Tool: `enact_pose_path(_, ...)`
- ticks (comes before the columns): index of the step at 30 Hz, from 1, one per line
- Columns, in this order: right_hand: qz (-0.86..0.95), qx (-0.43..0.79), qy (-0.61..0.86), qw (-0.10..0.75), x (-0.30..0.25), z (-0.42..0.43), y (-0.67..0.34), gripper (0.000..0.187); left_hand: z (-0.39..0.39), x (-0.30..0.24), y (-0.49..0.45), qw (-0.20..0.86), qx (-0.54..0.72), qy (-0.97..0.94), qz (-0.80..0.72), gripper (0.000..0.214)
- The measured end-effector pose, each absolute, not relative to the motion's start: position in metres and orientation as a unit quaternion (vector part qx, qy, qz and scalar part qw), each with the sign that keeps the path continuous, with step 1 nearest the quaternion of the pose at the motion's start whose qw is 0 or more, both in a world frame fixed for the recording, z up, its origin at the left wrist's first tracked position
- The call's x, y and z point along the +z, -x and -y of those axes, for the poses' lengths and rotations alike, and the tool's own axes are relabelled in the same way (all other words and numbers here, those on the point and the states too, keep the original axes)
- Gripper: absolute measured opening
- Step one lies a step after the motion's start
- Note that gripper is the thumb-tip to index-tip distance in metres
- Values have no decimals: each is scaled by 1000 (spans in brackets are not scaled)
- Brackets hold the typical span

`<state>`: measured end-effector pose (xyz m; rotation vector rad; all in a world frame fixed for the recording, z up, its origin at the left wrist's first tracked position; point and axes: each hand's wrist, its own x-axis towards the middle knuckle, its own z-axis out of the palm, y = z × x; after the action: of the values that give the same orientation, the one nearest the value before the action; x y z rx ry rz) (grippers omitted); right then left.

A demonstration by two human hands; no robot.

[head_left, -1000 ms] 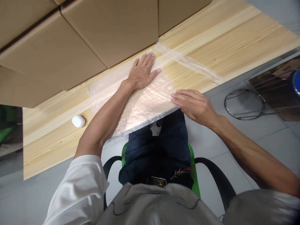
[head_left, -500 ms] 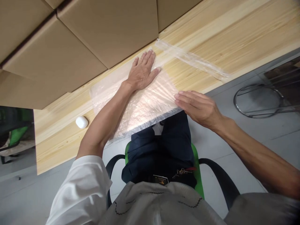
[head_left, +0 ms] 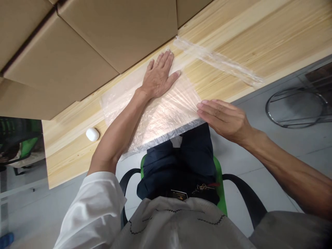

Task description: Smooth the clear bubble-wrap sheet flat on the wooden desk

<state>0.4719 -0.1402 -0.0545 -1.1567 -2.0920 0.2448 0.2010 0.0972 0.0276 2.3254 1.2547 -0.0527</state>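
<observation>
A crinkled sheet of clear plastic film (head_left: 166,116) lies over the wooden table, its near edge hanging past the table edge above my lap. My left hand (head_left: 158,76) presses flat on its upper part, fingers stretched out and thumb apart. At the film's right corner, my right hand (head_left: 224,119) has its fingers together on the edge, with the thumb hidden underneath. Fine creases fan out across the film toward that corner. Beyond the hands, a long folded strip of clear plastic (head_left: 218,61) crosses the table.
Large cardboard boxes (head_left: 119,31) stand along the far side of the wooden table (head_left: 275,38). A small white rounded case (head_left: 92,134) sits left of my left forearm. On the floor at right is a round metal-framed stool (head_left: 297,107). I sit on a green chair (head_left: 220,193).
The view has shifted slightly, so the table and film appear a little farther right. Both hands keep about the same places on the film.
</observation>
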Motion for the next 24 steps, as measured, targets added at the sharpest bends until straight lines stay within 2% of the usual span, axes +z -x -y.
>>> enact_pose_path(4,815,54,439,375,-62,142,-472,33,-96,27,-201,239,-26,-852,-465,116)
enact_pose_path(8,803,53,456,379,-71,144,-472,31,-96,26,-202,193,-31,-861,-470,112)
enact_pose_path(14,797,67,464,381,-74,143,-470,30,-101,23,-207,197,-8,-862,-467,111)
enact_pose_path(21,821,48,460,334,-53,145,-477,43,-96,40,-199,194,15,-865,-463,111)
enact_pose_path(24,827,33,456,327,-37,149,-487,55,-82,55,-176,176,51,-871,-456,112)
